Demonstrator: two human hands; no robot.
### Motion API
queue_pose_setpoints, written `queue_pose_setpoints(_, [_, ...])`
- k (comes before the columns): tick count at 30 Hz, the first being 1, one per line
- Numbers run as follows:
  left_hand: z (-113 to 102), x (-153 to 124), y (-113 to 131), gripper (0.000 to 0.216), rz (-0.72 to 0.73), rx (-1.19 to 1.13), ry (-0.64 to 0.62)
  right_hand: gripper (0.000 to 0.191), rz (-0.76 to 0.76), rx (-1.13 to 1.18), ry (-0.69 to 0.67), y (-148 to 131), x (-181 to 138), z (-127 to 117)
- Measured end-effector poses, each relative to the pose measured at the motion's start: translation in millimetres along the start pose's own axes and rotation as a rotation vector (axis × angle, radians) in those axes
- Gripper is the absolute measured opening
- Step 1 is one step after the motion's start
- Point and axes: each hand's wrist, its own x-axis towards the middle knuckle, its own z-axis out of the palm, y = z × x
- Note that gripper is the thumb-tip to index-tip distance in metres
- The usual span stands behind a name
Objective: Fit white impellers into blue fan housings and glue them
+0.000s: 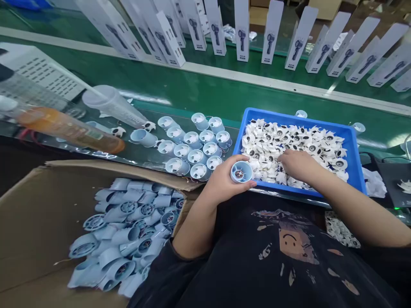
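My left hand (224, 182) is closed around a pale blue cylindrical fan housing (241, 172), held upright with its open end and a small motor inside facing up. My right hand (297, 164) reaches into a blue tray (353, 141) full of white fan impellers (289, 137); its fingers curl down among them, and whether they hold one is hidden. A cluster of several blue housings with white impellers inside (192, 147) stands upright on the bench left of the tray.
A cardboard box (35, 214) at lower left holds several loose blue housings (128, 231). A plastic bottle (67, 128) and a clear cup (109, 102) lie at left. White product boxes (240, 30) stand in a row beyond the green conveyor (208, 90).
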Motion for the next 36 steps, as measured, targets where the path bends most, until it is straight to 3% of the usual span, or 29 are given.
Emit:
queue_pose_setpoints(7, [3, -4, -7, 0.059, -0.017, -0.013, 0.009, 0.023, 0.118, -0.031, -0.213, -6, 11, -29])
queue_pose_setpoints(11, [8, -5, -13, 0.072, 0.031, -0.088, 0.028, 0.018, 0.185, 0.008, -0.206, -13, 17, -31])
queue_pose_setpoints(14, [7, -5, -12, 0.059, 0.09, -0.082, 0.025, 0.008, 0.196, 0.096, -0.089, -15, 10, -20])
queue_pose_setpoints(16, [5, -6, -10, 0.051, 0.163, -0.051, 0.024, 0.014, 0.188, 0.214, 0.045, -12, -3, -11])
queue_pose_setpoints(20, [6, -9, -6, 0.049, 0.262, 0.01, -0.014, 0.025, 0.034, 0.64, 0.273, 0, -32, 7])
queue_pose_setpoints(24, [23, -7, 0, 0.06, 0.279, 0.132, -0.052, 0.055, -0.229, 1.153, 0.264, 6, -46, 23])
queue_pose_setpoints(28, [42, 3, 13, 0.06, 0.363, 0.26, -0.069, 0.05, -0.315, 1.406, 0.26, 3, -46, 34])
queue_pose_setpoints(32, [53, 9, 24, 0.049, 0.495, 0.357, -0.018, 0.039, -0.316, 1.455, 0.376, 2, -54, 33])
queue_pose_setpoints(34, [57, 9, 27, 0.041, 0.53, 0.41, 0.007, 0.028, -0.312, 1.265, 0.528, 0, -62, 30])
queue_pose_setpoints(36, [62, 9, 29, 0.034, 0.546, 0.468, 0.008, 0.015, -0.334, 0.932, 0.72, -2, -68, 26])
